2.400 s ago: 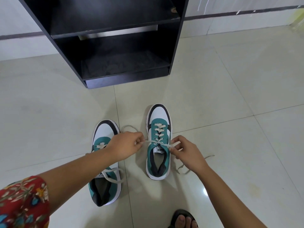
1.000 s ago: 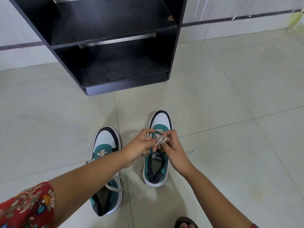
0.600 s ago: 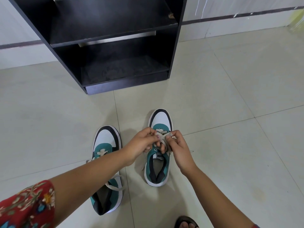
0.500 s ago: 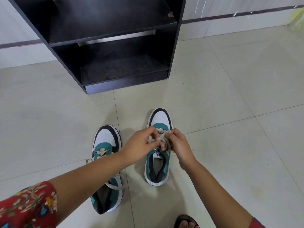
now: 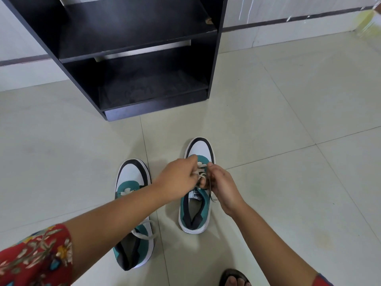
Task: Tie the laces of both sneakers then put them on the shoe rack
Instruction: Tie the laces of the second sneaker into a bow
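Both hands have come together over the right-hand sneaker (image 5: 195,193), which stands on the floor (image 5: 288,141) in front of the shoe rack (image 5: 136,34), toe pointing toward it. A couple of seconds ago the two lace ends were drawn out wide and taut to either side; now the left hand (image 5: 177,180) and the right hand (image 5: 222,186) are almost touching above the tongue, each closed narrowly on a bunch of the pale lace (image 5: 201,170). Judged from this, the first crossing is done and the bow is being formed. Whether a loop is through cannot be told; the fingers hide the knot itself.

One lace tail trails down beside the right hand along the shoe's collar, loose.

The other sneaker (image 5: 134,213) lies further from the rack and to the left of the first, partly under the left forearm. Its lace sits slack across the opening, and it appears untied.

Both shelves of the rack that are in view hold no shoes. Assessment: first knot under way, second shoe and both placements outstanding. Risk: the bow slackening if either pinch eases before it is pulled tight.
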Tool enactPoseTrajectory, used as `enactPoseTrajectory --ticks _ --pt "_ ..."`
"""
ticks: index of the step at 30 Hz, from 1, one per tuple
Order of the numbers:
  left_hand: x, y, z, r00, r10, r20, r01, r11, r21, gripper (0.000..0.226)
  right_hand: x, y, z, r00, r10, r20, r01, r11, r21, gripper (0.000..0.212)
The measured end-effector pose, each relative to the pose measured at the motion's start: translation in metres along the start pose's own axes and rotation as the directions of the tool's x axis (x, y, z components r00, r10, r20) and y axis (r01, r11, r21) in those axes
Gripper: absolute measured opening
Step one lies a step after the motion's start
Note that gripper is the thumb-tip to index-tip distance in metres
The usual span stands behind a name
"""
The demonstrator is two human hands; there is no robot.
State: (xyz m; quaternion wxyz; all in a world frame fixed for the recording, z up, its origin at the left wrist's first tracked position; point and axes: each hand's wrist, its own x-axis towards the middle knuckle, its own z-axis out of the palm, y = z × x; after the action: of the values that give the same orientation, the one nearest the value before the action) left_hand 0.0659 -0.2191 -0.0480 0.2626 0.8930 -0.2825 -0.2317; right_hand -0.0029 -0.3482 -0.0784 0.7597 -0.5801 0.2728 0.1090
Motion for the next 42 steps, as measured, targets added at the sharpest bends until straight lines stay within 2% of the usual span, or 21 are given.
enactPoseTrajectory --ticks 2,3,5,6,7,11,12,13,15,16,18,21,23,25,26,30,34,37,39,40,42 --pt "0.006 -0.001 0.000 0.966 -0.251 0.062 0.258 0.921 -0.292 0.014 -0.008 0.003 0.001 0.991 -0.132 -0.032 0.128 0.986 -0.107 0.045" --pt "0.008 -0.003 -0.002 0.928 -0.347 0.133 0.370 0.827 -0.424 0.020 -0.014 0.005 0.001 0.973 -0.225 -0.048 0.207 0.947 -0.244 0.044" --pt "0.008 -0.003 -0.006 0.839 -0.438 0.323 0.535 0.558 -0.635 0.023 -0.023 0.014 -0.003 0.920 -0.390 -0.032 0.302 0.759 -0.577 0.033" --pt "0.006 -0.002 -0.007 0.815 -0.433 0.384 0.566 0.460 -0.684 0.022 -0.026 0.015 -0.005 0.911 -0.412 -0.009 0.299 0.676 -0.673 0.035" --pt "0.004 -0.001 -0.006 0.810 -0.422 0.406 0.571 0.417 -0.707 0.022 -0.028 0.016 -0.006 0.909 -0.416 0.005 0.292 0.630 -0.720 0.038" --pt "-0.006 -0.004 0.004 0.810 -0.453 0.372 0.538 0.323 -0.779 0.013 -0.025 0.010 -0.004 0.916 -0.401 0.024 0.278 0.588 -0.760 0.030" --pt "-0.008 -0.007 0.004 0.805 -0.478 0.351 0.530 0.313 -0.788 0.011 -0.024 0.008 -0.004 0.929 -0.370 0.013 0.261 0.631 -0.730 0.028" --pt "-0.011 -0.013 0.004 0.800 -0.503 0.328 0.524 0.317 -0.791 0.010 -0.023 0.007 -0.006 0.946 -0.323 -0.024 0.230 0.722 -0.653 0.026" --pt "-0.015 -0.024 0.004 0.791 -0.535 0.295 0.500 0.289 -0.816 0.011 -0.025 0.003 -0.011 0.976 -0.187 -0.108 0.138 0.925 -0.354 0.027" --pt "-0.017 -0.029 0.005 0.784 -0.543 0.300 0.486 0.238 -0.841 0.013 -0.028 0.001 -0.012 0.985 -0.122 -0.121 0.098 0.978 -0.185 0.024" --pt "-0.021 -0.036 0.009 0.775 -0.538 0.332 0.457 0.113 -0.882 0.013 -0.032 0.002 -0.011 0.996 -0.063 -0.064 0.067 0.996 0.060 0.018" --pt "-0.022 -0.037 0.016 0.781 -0.511 0.358 0.423 0.013 -0.906 0.006 -0.034 0.007 -0.007 0.998 -0.066 0.024 0.059 0.971 0.231 0.033" --pt "-0.020 -0.038 0.017 0.771 -0.531 0.351 0.417 0.004 -0.909 0.009 -0.032 0.007 -0.008 0.999 -0.001 -0.032 0.012 0.933 0.360 0.049" --pt "-0.019 -0.043 0.016 0.759 -0.555 0.339 0.430 0.036 -0.902 0.007 -0.030 0.010 -0.013 0.993 0.051 -0.105 -0.004 0.913 0.408 0.051" --pt "-0.020 -0.046 0.016 0.759 -0.557 0.336 0.440 0.060 -0.896 0.001 -0.030 0.011 -0.014 0.989 0.067 -0.130 -0.010 0.918 0.397 0.050" --pt "-0.021 -0.050 0.018 0.743 -0.603 0.290 0.449 0.128 -0.884 0.007 -0.028 0.018 -0.018 0.975 0.125 -0.182 -0.048 0.924 0.380 0.035" --pt "-0.019 -0.048 0.015 0.750 -0.626 0.215 0.402 0.173 -0.899 0.015 -0.027 0.022 -0.026 0.956 0.220 -0.195 -0.122 0.901 0.416 0.035" --pt "-0.019 -0.047 0.016 0.748 -0.628 0.214 0.408 0.180 -0.895 0.018 -0.026 0.024 -0.028 0.948 0.236 -0.215 -0.133 0.905 0.405 0.035" --pt "-0.022 -0.046 0.016 0.737 -0.615 0.280 0.452 0.142 -0.880 0.015 -0.027 0.024 -0.031 0.949 0.206 -0.237 -0.133 0.947 0.291 0.032" --pt "-0.024 -0.046 0.016 0.741 -0.587 0.326 0.494 0.149 -0.857 0.011 -0.027 0.023 -0.032 0.954 0.167 -0.248 -0.130 0.979 0.158 0.031" --pt "-0.033 -0.046 0.014 0.776 -0.527 0.346 0.545 0.285 -0.789 0.013 -0.032 0.021 -0.035 0.973 0.050 -0.227 -0.089 0.983 -0.163 0.028"
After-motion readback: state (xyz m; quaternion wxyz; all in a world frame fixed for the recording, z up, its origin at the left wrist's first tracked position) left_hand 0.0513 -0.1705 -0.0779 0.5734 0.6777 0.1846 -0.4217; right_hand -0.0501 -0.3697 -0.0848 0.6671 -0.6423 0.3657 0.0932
